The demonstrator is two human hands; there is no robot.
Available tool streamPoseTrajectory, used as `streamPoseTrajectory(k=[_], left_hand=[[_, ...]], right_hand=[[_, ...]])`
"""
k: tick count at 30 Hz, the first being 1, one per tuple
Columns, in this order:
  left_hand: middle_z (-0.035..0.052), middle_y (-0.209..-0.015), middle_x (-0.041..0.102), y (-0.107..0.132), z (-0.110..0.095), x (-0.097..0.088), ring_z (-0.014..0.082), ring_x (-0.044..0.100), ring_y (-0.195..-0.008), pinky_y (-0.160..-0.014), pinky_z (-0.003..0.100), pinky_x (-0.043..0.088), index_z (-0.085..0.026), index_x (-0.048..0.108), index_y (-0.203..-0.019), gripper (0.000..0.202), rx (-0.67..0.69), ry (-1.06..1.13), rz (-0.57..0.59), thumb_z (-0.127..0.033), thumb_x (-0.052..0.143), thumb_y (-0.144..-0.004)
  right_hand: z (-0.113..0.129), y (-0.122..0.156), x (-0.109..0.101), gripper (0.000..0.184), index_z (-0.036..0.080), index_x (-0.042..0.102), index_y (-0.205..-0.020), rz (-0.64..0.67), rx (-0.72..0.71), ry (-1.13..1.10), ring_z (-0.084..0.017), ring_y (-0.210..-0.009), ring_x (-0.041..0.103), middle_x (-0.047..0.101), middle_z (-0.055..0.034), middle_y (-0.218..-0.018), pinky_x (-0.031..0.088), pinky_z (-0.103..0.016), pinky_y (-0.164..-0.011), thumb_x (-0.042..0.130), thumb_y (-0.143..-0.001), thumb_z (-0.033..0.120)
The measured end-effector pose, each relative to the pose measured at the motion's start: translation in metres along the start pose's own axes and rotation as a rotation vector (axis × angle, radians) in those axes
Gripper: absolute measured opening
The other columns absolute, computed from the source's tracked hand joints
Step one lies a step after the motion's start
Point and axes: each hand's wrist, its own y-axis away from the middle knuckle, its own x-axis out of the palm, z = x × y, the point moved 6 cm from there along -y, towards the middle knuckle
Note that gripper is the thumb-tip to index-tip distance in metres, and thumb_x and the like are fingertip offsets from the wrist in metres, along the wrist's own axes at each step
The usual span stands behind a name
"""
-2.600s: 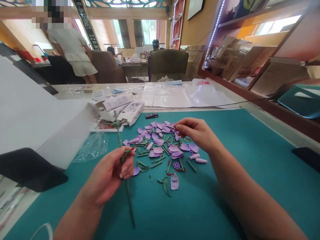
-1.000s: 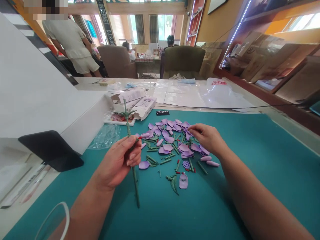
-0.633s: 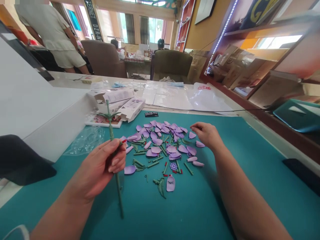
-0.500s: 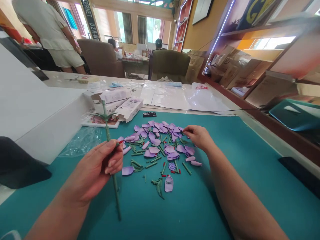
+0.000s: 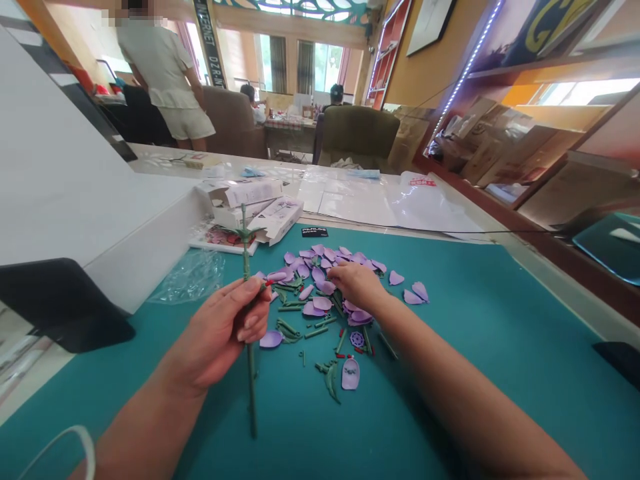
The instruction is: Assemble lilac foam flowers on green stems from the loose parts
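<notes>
Left hand (image 5: 240,321): we hold the green stem (image 5: 252,393) near upright above the teal mat (image 5: 325,443).
Right hand (image 5: 356,283): over purple petals (image 5: 321,303) spread on the mat; we cannot tell its grip.

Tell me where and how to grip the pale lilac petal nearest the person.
Best pinched, I'd judge, by the near end of the pale lilac petal, coming from the person's side. It lies on the mat, near rim facing the person, with a green leaf close on its left and red pegs by its far end.
</notes>
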Motion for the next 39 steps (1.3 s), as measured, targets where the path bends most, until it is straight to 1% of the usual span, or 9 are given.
streamPoseTrajectory(k=[3, 8, 15, 19, 23, 27, 29, 34, 39], left_hand=[[-0.0058, -0.047, 0.040, 0.001, 0.000, 0.001, 0.0037, 0.029, -0.040, -0.041, 0.017, 0.030, -0.015, 0.062, -0.069, 0.028, 0.001, 0.018, 0.018, -0.041, 0.069, -0.078], [-0.0063, -0.047, 0.041, 0.001, 0.003, 0.002, 0.0030, 0.029, -0.040, -0.040, 0.016, 0.029, -0.014, 0.062, -0.070, 0.029, -0.003, 0.031, 0.049, -0.040, 0.066, -0.081], [-0.0069, -0.046, 0.041, 0.000, 0.005, 0.003, 0.0027, 0.028, -0.039, -0.040, 0.016, 0.028, -0.014, 0.061, -0.070, 0.029, -0.015, 0.026, 0.053, -0.040, 0.066, -0.080], [-0.0072, -0.046, 0.041, -0.001, 0.006, 0.003, 0.0023, 0.028, -0.039, -0.040, 0.016, 0.028, -0.014, 0.060, -0.070, 0.031, -0.017, 0.029, 0.057, -0.042, 0.068, -0.078], [-0.0077, -0.046, 0.041, -0.001, 0.008, 0.002, 0.0020, 0.028, -0.038, -0.040, 0.016, 0.027, -0.014, 0.060, -0.072, 0.031, -0.010, 0.039, 0.067, -0.043, 0.069, -0.078], [-0.0082, -0.046, 0.041, -0.001, 0.009, 0.005, 0.0016, 0.027, -0.038, -0.041, 0.017, 0.025, -0.014, 0.059, -0.072, 0.032, -0.008, 0.033, 0.077, -0.044, 0.067, -0.079], [-0.0083, -0.046, 0.041, 0.000, 0.009, 0.008, 0.0016, 0.027, -0.038, -0.041, 0.017, 0.024, -0.014, 0.058, -0.071, 0.033, -0.004, 0.018, 0.078, -0.045, 0.067, -0.079], [-0.0085, -0.046, 0.041, 0.003, 0.002, 0.021, 0.0015, 0.027, -0.038, -0.042, 0.018, 0.022, -0.014, 0.058, -0.071, 0.033, 0.001, -0.065, 0.091, -0.045, 0.069, -0.077], [-0.0082, -0.047, 0.041, 0.002, -0.010, 0.038, 0.0018, 0.028, -0.039, -0.042, 0.018, 0.022, -0.014, 0.058, -0.069, 0.034, 0.030, -0.150, 0.111, -0.045, 0.070, -0.075]], right_hand=[[0.006, -0.014, 0.007, 0.027, 0.021, 0.072, -0.100, 0.037, -0.003, 0.053, -0.023, -0.095, 0.063, 0.069, -0.0113, -0.107, 0.043, -0.028, -0.068, 0.049, -0.087, 0.015], [0.004, -0.021, 0.014, 0.022, 0.018, 0.072, -0.093, 0.059, -0.019, 0.065, -0.023, -0.093, 0.062, 0.068, -0.0110, -0.104, 0.041, -0.028, -0.069, 0.052, -0.085, 0.014], [-0.004, -0.013, 0.017, 0.014, 0.015, 0.066, -0.089, -0.029, 0.010, -0.071, -0.025, -0.094, 0.061, 0.067, -0.0133, -0.101, 0.041, -0.031, -0.073, 0.052, -0.086, 0.014], [-0.008, -0.007, 0.008, 0.009, 0.018, 0.059, -0.087, -0.127, 0.063, -0.259, -0.022, -0.091, 0.062, 0.068, -0.0103, -0.096, 0.044, -0.031, -0.075, 0.050, -0.088, 0.017], [-0.006, 0.002, -0.006, 0.014, 0.020, 0.052, -0.085, -0.175, 0.085, -0.536, -0.015, -0.072, 0.064, 0.068, -0.0034, -0.081, 0.048, -0.026, -0.063, 0.041, -0.092, 0.024], [0.012, 0.014, -0.028, 0.017, 0.019, 0.055, -0.078, -0.220, 0.000, -1.089, -0.011, -0.058, 0.056, 0.059, 0.0024, -0.067, 0.048, -0.026, -0.057, 0.060, -0.080, 0.035], [0.025, 0.021, -0.039, 0.019, 0.019, 0.059, -0.078, -0.214, -0.036, -1.248, -0.010, -0.055, 0.053, 0.057, 0.0032, -0.064, 0.046, -0.026, -0.055, 0.066, -0.075, 0.036], [0.051, 0.038, -0.052, 0.026, 0.019, 0.063, -0.085, -0.140, -0.078, -1.390, -0.010, -0.058, 0.053, 0.061, 0.0015, -0.067, 0.042, -0.025, -0.051, 0.076, -0.064, 0.028], [0.055, 0.050, -0.063, 0.017, 0.018, 0.065, -0.083, -0.172, -0.148, -1.423, -0.010, -0.058, 0.053, 0.061, 0.0015, -0.065, 0.041, -0.024, -0.050, 0.072, -0.070, 0.027]])
